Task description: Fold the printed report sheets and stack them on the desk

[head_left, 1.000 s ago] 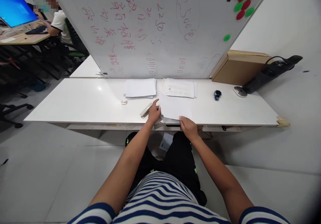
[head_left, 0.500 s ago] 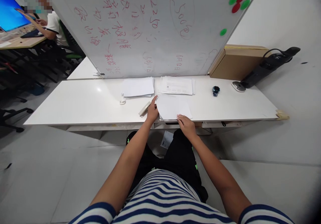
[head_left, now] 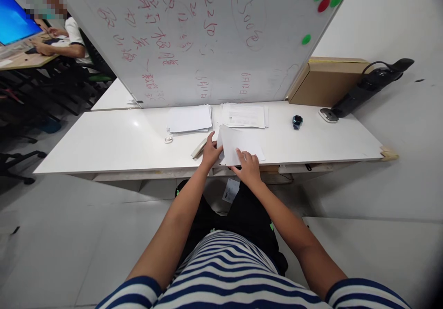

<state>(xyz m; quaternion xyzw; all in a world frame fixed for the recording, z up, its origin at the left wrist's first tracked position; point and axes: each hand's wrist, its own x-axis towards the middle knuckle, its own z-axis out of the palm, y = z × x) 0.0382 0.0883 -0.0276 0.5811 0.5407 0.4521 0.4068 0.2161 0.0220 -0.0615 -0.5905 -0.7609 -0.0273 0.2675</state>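
Note:
White sheets of paper (head_left: pixel 242 140) lie at the table's front edge between my hands. The top sheet is lifted and bent up along its left side. My left hand (head_left: pixel 211 153) grips the sheets' left edge, its thumb pointing up. At the front edge, my right hand (head_left: pixel 248 168) has its fingers bent over the lifted sheet and its thumb near the lower edge. Just left of my left hand rests a pale, long object (head_left: pixel 198 149) that looks like a stapler. Behind the sheets are a stack of blank paper (head_left: pixel 189 118) and a stack of printed paper (head_left: pixel 244 115).
A small white item (head_left: pixel 168 139) lies left on the table (head_left: pixel 104 138). To the right are a dark watch (head_left: pixel 296 121), a white-and-grey device (head_left: pixel 328 115), a black bottle (head_left: pixel 367 87) and a cardboard box (head_left: pixel 325 83). A whiteboard (head_left: pixel 214 64) stands behind. Another person (head_left: pixel 74 39) sits far left.
My right hand has shifted left and over the paper. The top sheet's left side has risen and bent. The seated person's arm has come down from the screen.

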